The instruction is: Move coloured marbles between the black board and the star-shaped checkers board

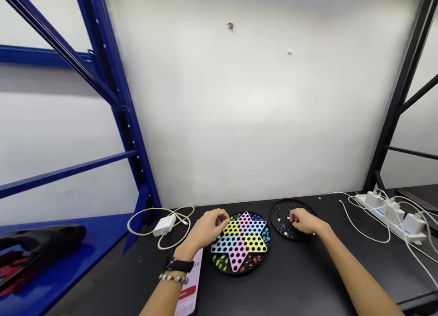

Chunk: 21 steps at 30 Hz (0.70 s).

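A round Chinese checkers board (239, 239) lies on the black table, its six-pointed star in pink, yellow and blue with dark holes. Coloured marbles (221, 262) fill the pockets around the star: green, blue and reddish ones show. My left hand (209, 225) hovers at the board's upper left edge, fingers curled in toward the thumb; whatever they may hold is hidden. To the right sits a black round tray (280, 208) with small white specks and a few pale and purple pieces. Over its middle, my right hand (303, 220) is closed, fingertips down, their contents hidden.
A phone (190, 291) lies partly under my left forearm. A white charger (164, 225) with a looped cable is at left. A white power strip (390, 218) with plugs and cables stands at right. Blue shelf frame (126, 110) and white wall rise behind.
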Each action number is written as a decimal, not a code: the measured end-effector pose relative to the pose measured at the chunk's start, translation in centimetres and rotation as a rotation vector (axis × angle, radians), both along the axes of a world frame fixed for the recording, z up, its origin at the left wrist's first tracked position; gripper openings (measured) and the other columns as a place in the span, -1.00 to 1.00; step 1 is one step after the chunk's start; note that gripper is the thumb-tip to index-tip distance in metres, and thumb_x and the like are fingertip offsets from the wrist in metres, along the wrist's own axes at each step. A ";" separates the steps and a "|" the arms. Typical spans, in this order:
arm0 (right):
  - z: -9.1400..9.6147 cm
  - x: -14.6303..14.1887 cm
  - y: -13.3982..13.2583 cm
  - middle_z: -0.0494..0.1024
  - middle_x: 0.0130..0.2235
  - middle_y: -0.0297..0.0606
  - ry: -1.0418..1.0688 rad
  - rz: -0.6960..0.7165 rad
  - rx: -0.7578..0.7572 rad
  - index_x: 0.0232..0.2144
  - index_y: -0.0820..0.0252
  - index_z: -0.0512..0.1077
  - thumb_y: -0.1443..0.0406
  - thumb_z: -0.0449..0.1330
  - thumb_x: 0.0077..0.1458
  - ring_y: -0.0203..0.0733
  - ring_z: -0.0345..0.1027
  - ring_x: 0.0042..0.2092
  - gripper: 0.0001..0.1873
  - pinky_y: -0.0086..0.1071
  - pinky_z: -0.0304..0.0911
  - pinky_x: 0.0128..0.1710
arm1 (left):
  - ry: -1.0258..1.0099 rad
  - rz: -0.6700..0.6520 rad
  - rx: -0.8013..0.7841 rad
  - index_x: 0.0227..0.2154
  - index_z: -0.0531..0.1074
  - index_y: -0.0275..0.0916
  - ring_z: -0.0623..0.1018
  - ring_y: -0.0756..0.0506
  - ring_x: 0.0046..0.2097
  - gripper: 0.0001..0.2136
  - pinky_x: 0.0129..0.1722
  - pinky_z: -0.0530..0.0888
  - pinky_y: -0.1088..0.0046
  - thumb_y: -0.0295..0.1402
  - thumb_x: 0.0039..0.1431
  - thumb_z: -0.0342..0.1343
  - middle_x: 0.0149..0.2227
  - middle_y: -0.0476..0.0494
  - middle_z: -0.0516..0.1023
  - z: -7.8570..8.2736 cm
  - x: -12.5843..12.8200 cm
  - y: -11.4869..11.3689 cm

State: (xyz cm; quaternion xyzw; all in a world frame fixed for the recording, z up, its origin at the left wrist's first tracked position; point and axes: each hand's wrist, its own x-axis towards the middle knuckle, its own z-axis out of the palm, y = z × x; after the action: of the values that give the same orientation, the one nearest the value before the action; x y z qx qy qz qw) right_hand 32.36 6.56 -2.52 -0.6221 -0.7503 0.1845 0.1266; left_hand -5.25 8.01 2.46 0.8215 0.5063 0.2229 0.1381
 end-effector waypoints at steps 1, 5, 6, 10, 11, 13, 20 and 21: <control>-0.4 0.0 -0.1 0.50 -0.40 -0.30 0.047 0.013 -0.006 -0.39 0.20 0.46 0.47 0.12 -0.06 -0.29 0.32 -0.35 -0.82 -0.47 0.10 -0.37 | -0.002 0.002 0.000 -0.36 0.50 -0.15 0.52 -0.11 -0.30 -0.74 -0.28 0.39 0.42 -0.14 0.17 -0.02 -0.30 -0.06 0.59 0.1 0.0 0.0; -0.6 -1.1 0.2 0.48 -0.47 -0.33 0.180 0.022 0.028 -0.49 0.22 0.45 0.49 0.11 -0.09 -0.33 0.29 -0.43 -0.85 -0.49 0.11 -0.43 | -0.017 0.008 0.000 -0.36 0.51 -0.16 0.53 -0.12 -0.30 -0.72 -0.29 0.40 0.42 -0.12 0.15 -0.02 -0.30 -0.07 0.60 0.4 0.0 -0.1; -0.4 -1.6 0.4 0.48 -0.48 -0.33 0.219 0.034 0.060 -0.49 0.22 0.46 0.48 0.11 -0.08 -0.33 0.29 -0.44 -0.86 -0.49 0.11 -0.44 | -0.023 0.011 0.005 -0.35 0.51 -0.16 0.53 -0.12 -0.29 -0.72 -0.29 0.40 0.42 -0.12 0.15 -0.02 -0.30 -0.07 0.60 0.4 0.0 -0.1; 0.5 -5.4 1.8 0.52 -0.45 -0.32 0.375 0.104 0.198 -0.45 0.22 0.50 0.41 0.14 -0.04 -0.31 0.34 -0.40 -0.88 -0.49 0.18 -0.40 | -0.043 0.039 0.035 -0.35 0.50 -0.15 0.54 -0.11 -0.31 -0.73 -0.31 0.40 0.43 -0.12 0.15 -0.01 -0.33 -0.06 0.59 0.5 -0.2 0.0; 0.7 -7.0 2.4 0.54 -0.43 -0.32 0.394 0.121 0.210 -0.44 0.22 0.51 0.39 0.16 -0.03 -0.30 0.35 -0.39 -0.89 -0.48 0.19 -0.38 | -0.047 0.043 0.042 -0.35 0.50 -0.15 0.54 -0.11 -0.31 -0.73 -0.31 0.40 0.43 -0.13 0.15 -0.01 -0.33 -0.06 0.59 0.5 -0.2 0.0; 1.0 -10.6 3.9 0.56 -0.41 -0.31 0.414 0.118 0.224 -0.41 0.21 0.53 0.34 0.19 0.00 -0.28 0.38 -0.36 -0.89 -0.47 0.21 -0.36 | -0.052 0.046 0.054 -0.36 0.50 -0.15 0.54 -0.11 -0.31 -0.74 -0.31 0.40 0.43 -0.13 0.15 -0.01 -0.33 -0.05 0.59 0.4 -0.4 0.2; 0.8 -19.0 6.6 0.62 -0.29 -0.27 0.135 0.108 0.232 -0.39 0.10 0.58 0.32 0.20 0.08 -0.19 0.45 -0.24 -0.86 -0.42 0.23 -0.29 | -0.065 0.024 0.082 -0.37 0.49 -0.16 0.52 -0.09 -0.34 -0.78 -0.31 0.39 0.44 -0.19 0.17 0.00 -0.37 -0.03 0.58 -0.2 -0.7 0.6; 0.6 -19.0 6.5 0.62 -0.28 -0.24 0.077 0.117 0.264 -0.39 0.10 0.59 0.32 0.19 0.10 -0.16 0.45 -0.20 -0.85 -0.40 0.23 -0.25 | -0.065 0.021 0.086 -0.38 0.48 -0.15 0.52 -0.09 -0.34 -0.79 -0.31 0.39 0.45 -0.20 0.17 0.00 -0.37 -0.03 0.58 -0.2 -0.7 0.6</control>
State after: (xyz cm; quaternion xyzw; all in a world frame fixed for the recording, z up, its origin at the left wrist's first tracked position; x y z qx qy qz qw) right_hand 13.37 13.02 -1.93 -0.5479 -0.7975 0.1149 0.2251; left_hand -5.98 8.60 2.23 0.8136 0.5001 0.2724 0.1169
